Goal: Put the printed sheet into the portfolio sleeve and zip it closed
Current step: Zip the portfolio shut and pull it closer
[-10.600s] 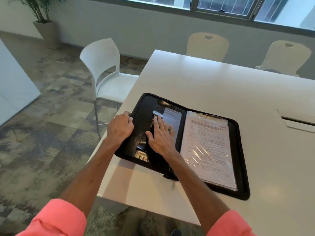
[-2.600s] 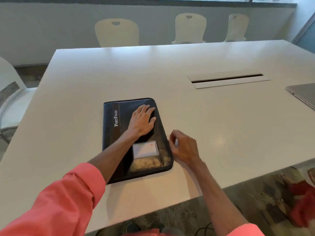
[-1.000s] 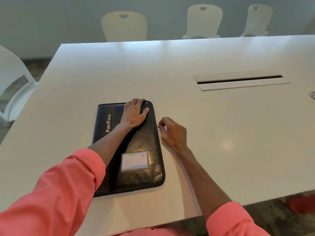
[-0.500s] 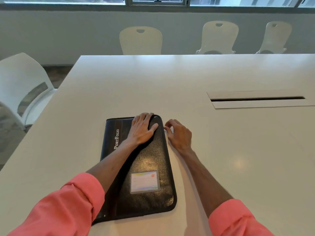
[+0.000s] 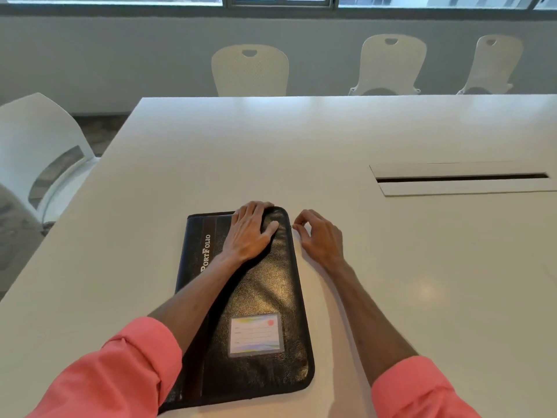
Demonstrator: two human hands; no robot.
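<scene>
The black portfolio (image 5: 265, 291) lies closed on the white table (image 5: 391, 267), with "PortFolio" printed along its left side and a name card window (image 5: 256, 334) near its front end. My left hand (image 5: 250, 233) rests flat on its far end, fingers reaching the far edge. My right hand (image 5: 319, 236) sits just off the right edge near the far corner, thumb and forefinger pinched on the small zipper pull (image 5: 292, 227). The printed sheet is hidden inside.
A cable slot with a flap (image 5: 461, 178) is set into the table at the right. A white chair (image 5: 39, 158) stands at the left side, and three cream chairs (image 5: 250, 70) line the far edge under the windows.
My right hand has travelled up the portfolio's right edge from the near corner to the far corner, pinching the zipper pull. My left hand stays pressed on the far end.
</scene>
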